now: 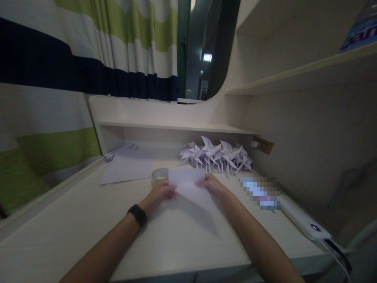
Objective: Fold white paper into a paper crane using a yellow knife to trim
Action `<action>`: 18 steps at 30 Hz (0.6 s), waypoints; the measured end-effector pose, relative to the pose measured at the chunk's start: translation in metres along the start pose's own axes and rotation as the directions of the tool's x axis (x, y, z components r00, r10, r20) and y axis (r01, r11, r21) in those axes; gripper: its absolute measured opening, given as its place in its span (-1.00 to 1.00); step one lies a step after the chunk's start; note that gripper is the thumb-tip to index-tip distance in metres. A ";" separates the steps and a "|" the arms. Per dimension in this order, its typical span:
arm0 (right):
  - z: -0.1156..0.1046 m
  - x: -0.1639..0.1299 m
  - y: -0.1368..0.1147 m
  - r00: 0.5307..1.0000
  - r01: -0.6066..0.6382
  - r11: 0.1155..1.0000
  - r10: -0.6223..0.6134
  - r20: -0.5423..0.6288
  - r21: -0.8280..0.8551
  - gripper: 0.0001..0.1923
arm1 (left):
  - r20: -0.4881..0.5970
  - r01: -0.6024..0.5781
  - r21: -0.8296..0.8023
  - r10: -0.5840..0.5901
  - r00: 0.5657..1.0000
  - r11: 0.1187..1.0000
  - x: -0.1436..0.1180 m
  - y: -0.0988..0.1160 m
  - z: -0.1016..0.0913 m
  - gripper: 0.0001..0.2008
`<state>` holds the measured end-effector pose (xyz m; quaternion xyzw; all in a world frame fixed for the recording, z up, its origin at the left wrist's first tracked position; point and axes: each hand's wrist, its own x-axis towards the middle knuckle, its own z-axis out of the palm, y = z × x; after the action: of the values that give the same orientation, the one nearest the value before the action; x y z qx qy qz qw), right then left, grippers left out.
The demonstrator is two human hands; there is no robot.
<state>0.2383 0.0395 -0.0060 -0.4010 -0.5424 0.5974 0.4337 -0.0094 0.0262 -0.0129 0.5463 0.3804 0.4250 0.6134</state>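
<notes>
We are pinching the paper point(187, 181) at its side edges between our left hand point(161, 192) and right hand point(214, 184), judging it light, limp and easily creased, while pinwheels point(209, 148) are lying beyond our grip and a bottle point(361, 31), contents unclear, is standing high to its right.

Well left of the held paper point(186, 177), bare desktop point(73, 220) leaves passage. A tape roll point(160, 171) obstructs just left of it, pinwheels point(208, 148) behind and right.

A home study nook, judging by the striped curtain point(138, 43), wall shelf point(309, 67) and pale desk point(73, 220)
</notes>
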 end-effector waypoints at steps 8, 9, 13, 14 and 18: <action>0.002 -0.002 -0.002 1.000 -0.022 1.000 0.022 -0.001 -0.019 -0.64 | 0.083 0.025 0.020 -0.027 0.996 0.999 0.003 -0.007 -0.003 -0.68; 0.002 -0.001 -0.002 1.000 -0.025 0.999 0.025 0.000 -0.020 -0.64 | 0.081 0.020 0.023 -0.022 0.996 1.000 0.003 -0.007 -0.002 -0.69; 0.001 0.000 0.001 1.000 -0.023 1.000 0.023 0.003 -0.019 -0.65 | 0.062 -0.002 0.039 -0.001 0.998 0.999 0.002 -0.006 -0.002 -0.68; 0.000 0.001 0.002 1.000 -0.021 1.000 0.021 0.004 -0.016 -0.64 | 0.057 -0.003 0.044 0.001 0.998 0.999 0.002 -0.006 -0.001 -0.67; -0.002 0.002 0.005 1.000 -0.005 1.000 0.006 0.015 -0.011 -0.63 | 0.063 -0.009 0.056 0.005 0.998 0.998 0.004 -0.007 -0.002 -0.69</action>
<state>0.2390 0.0420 -0.0107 -0.4005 -0.5478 0.5985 0.4259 -0.0091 0.0302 -0.0201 0.5778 0.3710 0.3990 0.6077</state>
